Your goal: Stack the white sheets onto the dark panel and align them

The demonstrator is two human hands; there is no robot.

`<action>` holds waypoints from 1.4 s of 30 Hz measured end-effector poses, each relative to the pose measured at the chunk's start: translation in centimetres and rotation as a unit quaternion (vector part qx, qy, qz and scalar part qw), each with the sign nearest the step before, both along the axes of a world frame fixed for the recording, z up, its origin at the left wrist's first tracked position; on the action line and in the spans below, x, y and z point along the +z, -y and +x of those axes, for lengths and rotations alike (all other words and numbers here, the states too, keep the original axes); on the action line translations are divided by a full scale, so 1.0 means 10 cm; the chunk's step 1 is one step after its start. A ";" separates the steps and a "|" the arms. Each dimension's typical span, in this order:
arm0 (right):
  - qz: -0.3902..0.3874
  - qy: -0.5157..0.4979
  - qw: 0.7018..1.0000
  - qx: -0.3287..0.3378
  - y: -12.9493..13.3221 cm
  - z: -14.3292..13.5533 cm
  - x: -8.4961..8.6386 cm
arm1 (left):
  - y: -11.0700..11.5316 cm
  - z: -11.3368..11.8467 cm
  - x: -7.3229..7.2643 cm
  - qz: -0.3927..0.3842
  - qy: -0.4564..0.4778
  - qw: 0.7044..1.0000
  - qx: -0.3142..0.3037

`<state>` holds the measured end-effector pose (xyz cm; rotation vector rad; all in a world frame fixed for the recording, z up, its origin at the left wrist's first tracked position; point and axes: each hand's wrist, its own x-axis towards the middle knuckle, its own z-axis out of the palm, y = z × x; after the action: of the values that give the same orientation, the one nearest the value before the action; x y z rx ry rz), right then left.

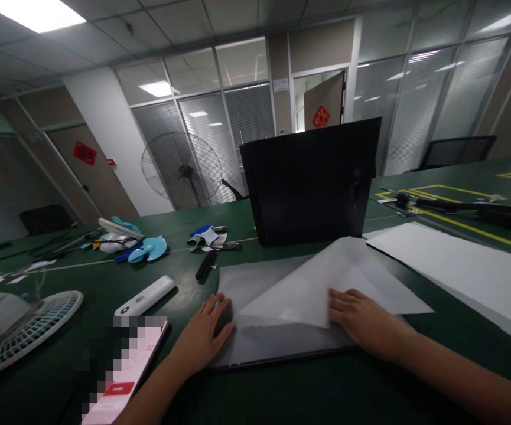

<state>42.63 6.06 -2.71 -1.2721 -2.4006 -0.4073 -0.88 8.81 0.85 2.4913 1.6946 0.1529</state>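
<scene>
In the head view, the sheet lies folded over the board, with the black panel at one o'clock. At the board's nine o'clock, the left hand rests with thumb and fingers spread, probably steadying it; its forearm angles in from seven. The right hand, at three, reaches from four, fingers close together by the sheet's edge, perhaps controlling the fold; I cannot tell whether they pinch it.

So the thin translucent white sheet is creased and folded over at an angle, one pointed corner sticking out to the right, lying on top of a flat, dark-edged grey panel on the green table.
</scene>
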 end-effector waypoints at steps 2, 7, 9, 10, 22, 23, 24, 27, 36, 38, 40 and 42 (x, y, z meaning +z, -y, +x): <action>-0.089 0.037 0.994 0.045 0.03 -0.09 0.08 | 0.00 0.01 0.01 0.000 0.005 1.000 -0.001; -0.217 0.030 0.974 0.062 0.07 -0.07 0.29 | -0.02 -0.02 0.01 0.004 0.074 0.997 0.014; -0.226 0.022 0.971 0.074 0.09 -0.06 0.33 | -0.04 -0.02 0.00 0.001 0.084 0.996 0.019; -0.231 0.022 0.969 0.082 0.10 -0.07 0.35 | -0.05 -0.02 0.00 0.000 0.079 0.997 0.022; -0.316 0.030 0.933 0.168 0.25 -0.23 0.55 | -0.12 -0.01 -0.09 0.011 0.055 0.998 0.022; -0.315 0.019 0.933 0.174 0.25 -0.23 0.55 | -0.11 -0.01 -0.08 0.010 0.054 0.998 0.023; -0.314 0.009 0.932 0.181 0.25 -0.24 0.54 | -0.11 0.00 -0.08 0.010 0.052 0.998 0.025; -0.314 -0.001 0.929 0.195 0.25 -0.25 0.53 | -0.10 0.01 -0.06 0.012 0.044 0.998 0.032; -0.122 -0.008 0.973 -0.197 -0.35 0.94 0.22 | -0.10 0.00 -0.06 0.000 0.030 0.998 0.055; -0.116 -0.029 0.942 -0.314 -0.44 1.44 0.16 | -0.12 -0.02 -0.09 0.002 0.030 0.998 0.050; -0.135 -0.050 0.898 -0.416 -0.45 1.83 0.12 | -0.13 -0.03 -0.11 0.004 0.026 0.999 0.044; -0.172 -0.069 0.853 -0.488 -0.43 2.08 0.07 | -0.13 -0.03 -0.12 0.005 0.022 0.999 0.041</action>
<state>63.41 10.37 -1.98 -2.5443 -1.5600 -0.1235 -1.20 10.12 -0.32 2.4089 1.7825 0.2224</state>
